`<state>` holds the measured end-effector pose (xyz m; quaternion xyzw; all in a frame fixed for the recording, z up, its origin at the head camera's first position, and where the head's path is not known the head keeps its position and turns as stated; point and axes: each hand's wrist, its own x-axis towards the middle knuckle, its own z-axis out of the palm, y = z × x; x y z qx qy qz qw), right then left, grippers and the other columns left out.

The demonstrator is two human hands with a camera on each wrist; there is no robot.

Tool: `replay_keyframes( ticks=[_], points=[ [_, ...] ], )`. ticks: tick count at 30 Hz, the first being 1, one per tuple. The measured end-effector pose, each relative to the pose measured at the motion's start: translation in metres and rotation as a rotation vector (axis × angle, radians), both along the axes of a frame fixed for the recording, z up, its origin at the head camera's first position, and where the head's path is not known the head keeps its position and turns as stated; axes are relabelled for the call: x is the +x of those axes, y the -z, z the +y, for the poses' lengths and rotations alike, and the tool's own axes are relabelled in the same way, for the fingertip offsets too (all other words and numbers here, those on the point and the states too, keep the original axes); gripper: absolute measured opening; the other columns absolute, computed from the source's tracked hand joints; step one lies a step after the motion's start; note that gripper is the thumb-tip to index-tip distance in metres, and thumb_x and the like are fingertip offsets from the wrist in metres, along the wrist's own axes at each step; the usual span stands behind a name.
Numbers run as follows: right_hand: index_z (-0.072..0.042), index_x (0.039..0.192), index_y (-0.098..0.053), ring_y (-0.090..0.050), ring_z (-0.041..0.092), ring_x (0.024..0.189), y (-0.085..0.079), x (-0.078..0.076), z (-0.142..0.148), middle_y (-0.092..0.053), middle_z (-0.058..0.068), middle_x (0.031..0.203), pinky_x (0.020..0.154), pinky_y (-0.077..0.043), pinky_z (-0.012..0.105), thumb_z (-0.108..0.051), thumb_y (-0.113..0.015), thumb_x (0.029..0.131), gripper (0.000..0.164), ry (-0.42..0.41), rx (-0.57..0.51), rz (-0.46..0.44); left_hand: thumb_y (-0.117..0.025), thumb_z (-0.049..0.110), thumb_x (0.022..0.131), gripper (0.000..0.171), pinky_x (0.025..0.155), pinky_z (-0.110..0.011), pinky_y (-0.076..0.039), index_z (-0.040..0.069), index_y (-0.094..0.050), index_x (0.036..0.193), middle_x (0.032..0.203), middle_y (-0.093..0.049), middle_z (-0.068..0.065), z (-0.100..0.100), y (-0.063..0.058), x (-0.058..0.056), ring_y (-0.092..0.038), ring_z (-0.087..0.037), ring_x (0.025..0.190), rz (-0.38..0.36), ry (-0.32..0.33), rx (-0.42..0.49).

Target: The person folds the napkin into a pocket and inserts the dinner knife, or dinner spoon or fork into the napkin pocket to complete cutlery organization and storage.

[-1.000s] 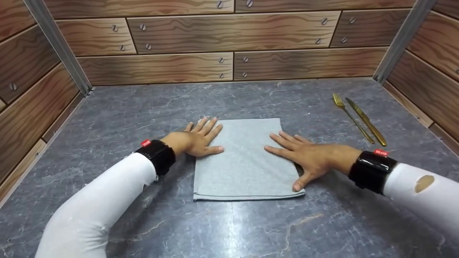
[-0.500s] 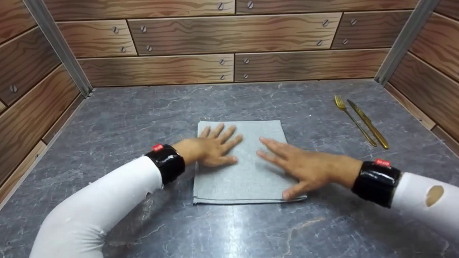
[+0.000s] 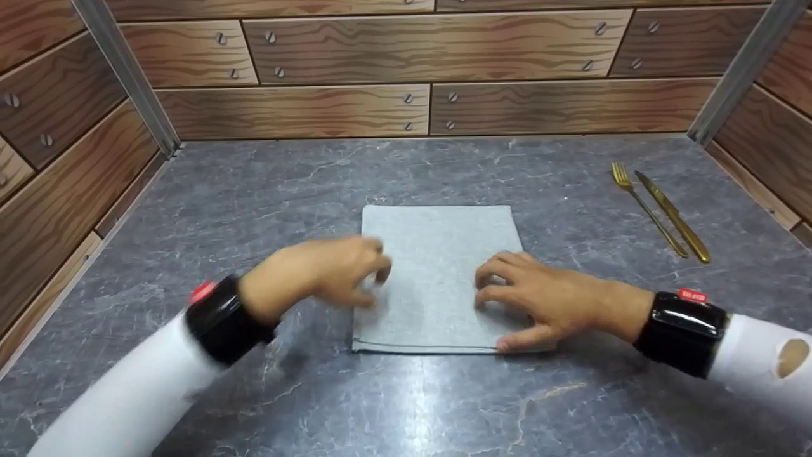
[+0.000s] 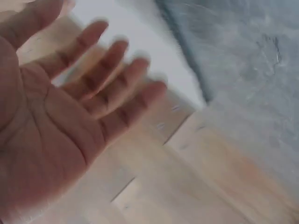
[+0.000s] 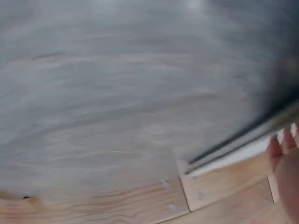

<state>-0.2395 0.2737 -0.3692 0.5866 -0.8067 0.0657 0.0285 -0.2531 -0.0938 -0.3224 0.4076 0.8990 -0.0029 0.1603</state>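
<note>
A light grey folded cloth [image 3: 438, 254] lies flat on the table, its layered edge toward me. My left hand [image 3: 330, 270], blurred, hovers by the cloth's left side with fingers loosely bent. In the left wrist view that hand's palm shows with nothing in it, the pale cloth [image 4: 140, 28] behind the fingertips. Over the right part of the cloth is my right hand [image 3: 549, 298], fingers bent down toward the fabric and thumb at the near right edge. The right wrist view catches only part of this hand, beside the cloth's dark-lined edge.
To the right, a gold fork [image 3: 648, 208] and a gold knife [image 3: 674, 217] lie side by side on the grey marbled table [image 3: 266, 190]. Wood-patterned walls [image 3: 342, 51] enclose the table at the back and on both sides.
Both hands first lay spread flat on the cloth. The left moved inward, then lifted back left with fingers bending; the right's fingers have drawn in. The head view has shifted slightly.
</note>
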Motion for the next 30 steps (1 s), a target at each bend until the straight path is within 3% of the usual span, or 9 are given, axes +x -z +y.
replay_keyframes(
  ticks=[2, 3, 4, 8, 11, 16, 23, 26, 30],
  points=[
    [-0.018, 0.122, -0.074, -0.068, 0.02, 0.11, -0.007, 0.0, -0.008, -0.069, 0.004, 0.125, 0.095, -0.065, 0.043, -0.053, -0.083, 0.107, 0.039, -0.057, -0.041, 0.051, -0.086, 0.026, 0.103, 0.027, 0.096, -0.04, -0.071, 0.01, -0.077, 0.122, 0.123, -0.074, -0.012, -0.008, 0.0, 0.021, -0.074, -0.024, 0.108, 0.0, -0.008, 0.011],
    [-0.018, 0.113, -0.072, -0.065, 0.013, 0.099, -0.011, 0.0, -0.012, -0.068, 0.001, 0.114, 0.087, -0.064, 0.037, -0.048, -0.085, 0.106, 0.033, -0.081, -0.037, 0.063, -0.089, 0.017, 0.101, 0.023, 0.092, -0.038, -0.071, 0.008, -0.078, 0.119, 0.119, -0.075, -0.012, -0.005, -0.011, 0.04, -0.075, -0.023, 0.103, -0.011, -0.032, -0.003],
    [-0.018, 0.107, -0.072, -0.063, 0.009, 0.091, -0.014, 0.001, -0.015, -0.066, -0.002, 0.106, 0.08, -0.062, 0.032, -0.044, -0.087, 0.104, 0.03, -0.098, -0.023, 0.062, -0.091, 0.015, 0.098, 0.022, 0.088, -0.034, -0.071, 0.009, -0.078, 0.114, 0.114, -0.076, -0.009, -0.007, -0.006, 0.046, -0.074, -0.02, 0.097, -0.005, -0.028, 0.01],
    [-0.019, 0.094, -0.069, -0.055, -0.002, 0.075, -0.018, 0.006, -0.024, -0.064, -0.007, 0.09, 0.066, -0.054, 0.019, -0.033, -0.089, 0.098, 0.024, -0.129, 0.049, 0.002, -0.098, 0.014, 0.086, 0.026, 0.07, -0.026, -0.062, 0.014, -0.074, 0.096, 0.095, -0.068, 0.001, -0.017, 0.035, 0.042, -0.063, -0.01, 0.079, 0.1, 0.05, 0.077],
    [-0.02, 0.09, -0.069, -0.051, -0.005, 0.069, -0.012, 0.008, -0.027, -0.064, -0.008, 0.084, 0.062, -0.049, 0.014, -0.022, -0.089, 0.093, 0.02, -0.179, 0.028, 0.016, -0.099, 0.014, 0.082, 0.028, 0.063, -0.022, -0.055, 0.015, -0.072, 0.09, 0.089, -0.064, 0.003, -0.022, 0.045, 0.042, -0.055, -0.006, 0.074, 0.164, 0.101, 0.113],
    [-0.017, 0.09, -0.066, -0.047, -0.009, 0.069, -0.003, 0.008, -0.023, -0.063, -0.006, 0.079, 0.06, -0.043, 0.009, -0.003, -0.082, 0.087, 0.021, -0.194, -0.088, -0.03, -0.086, 0.001, 0.084, 0.017, 0.061, -0.017, -0.047, 0.011, -0.073, 0.083, 0.081, -0.064, 0.001, -0.02, 0.02, 0.05, -0.05, -0.004, 0.071, 0.151, 0.187, 0.186],
    [-0.016, 0.089, -0.059, -0.041, -0.014, 0.074, 0.001, 0.01, -0.014, -0.059, -0.006, 0.073, 0.058, -0.04, 0.008, 0.002, -0.074, 0.084, 0.023, -0.073, -0.229, -0.144, -0.083, -0.006, 0.081, 0.02, 0.07, -0.02, -0.058, 0.008, -0.079, 0.096, 0.089, -0.073, -0.004, -0.031, 0.027, 0.03, -0.064, -0.01, 0.079, 0.082, 0.236, 0.308],
    [-0.016, 0.09, -0.061, -0.043, -0.013, 0.075, 0.0, 0.011, -0.013, -0.06, -0.006, 0.076, 0.059, -0.042, 0.009, 0.001, -0.077, 0.085, 0.024, -0.079, -0.194, -0.113, -0.077, -0.015, 0.077, 0.03, 0.071, -0.019, -0.059, 0.005, -0.082, 0.099, 0.091, -0.075, -0.007, -0.029, 0.015, 0.04, -0.068, -0.014, 0.08, 0.1, 0.224, 0.307],
    [-0.019, 0.09, -0.062, -0.044, -0.01, 0.075, -0.004, 0.014, -0.015, -0.059, -0.008, 0.082, 0.062, -0.043, 0.011, -0.004, -0.082, 0.088, 0.025, -0.119, -0.06, -0.039, -0.09, -0.007, 0.079, 0.025, 0.071, -0.02, -0.06, 0.01, -0.084, 0.097, 0.094, -0.076, -0.004, -0.025, 0.01, 0.05, -0.071, -0.014, 0.081, 0.12, 0.191, 0.219]
  ],
)
